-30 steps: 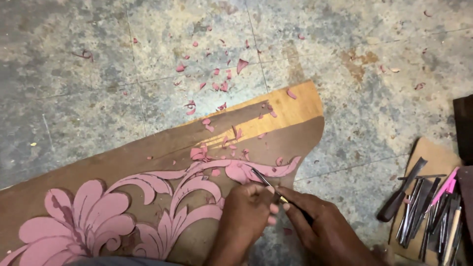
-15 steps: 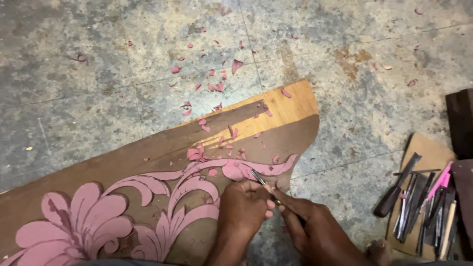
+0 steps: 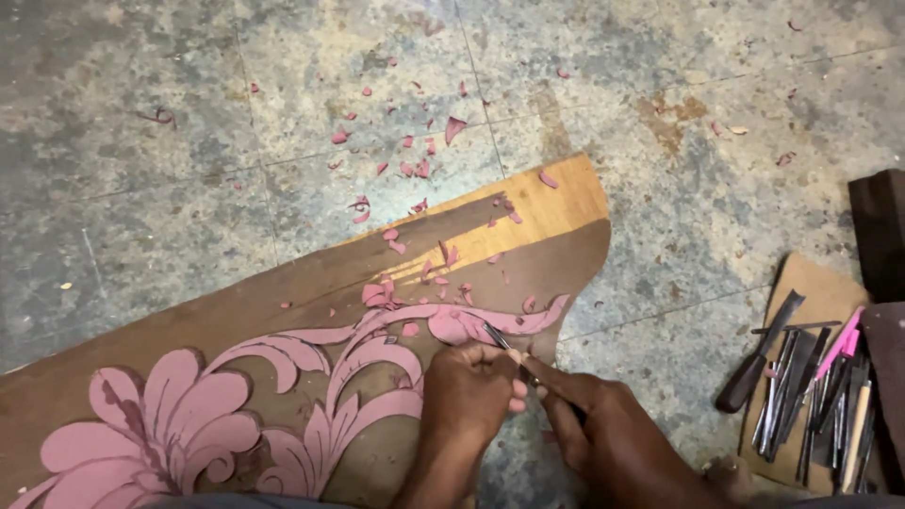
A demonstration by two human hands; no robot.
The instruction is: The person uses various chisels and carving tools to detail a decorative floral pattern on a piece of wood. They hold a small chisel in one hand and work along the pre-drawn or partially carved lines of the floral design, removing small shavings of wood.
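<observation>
- A slim carving chisel [image 3: 509, 353] is gripped by both hands: the right hand [image 3: 603, 434] is closed around its handle end, with the forefinger laid along the shaft, and the left hand [image 3: 471, 391] is curled narrow around the blade, its fingertips pinched just behind the metal tip.
- The heel of the left hand is rested on the wooden panel [image 3: 283, 292], which is laid flat on the floor; the chisel tip is set against the panel just ahead of the left fingers.
- Directly at the tip, a pink scroll band [image 3: 452, 325] of the carved pattern is touched by the blade.
- To the left of the left hand, pink leaf and flower shapes [image 3: 179, 424] are spread across the brown surface of the panel.
- Just beyond the hands, pink shavings [image 3: 377, 294] are scattered on the panel, and a lighter bare-wood strip [image 3: 547, 203] is seen at its far edge.
- To the right of the right hand, well apart from it, a bundle of chisels and gouges [image 3: 811, 386] is laid on a piece of cardboard [image 3: 820, 283].
- Farthest from the hands, more pink chips [image 3: 452, 127] are strewn over the grey tiled floor [image 3: 189, 113].
</observation>
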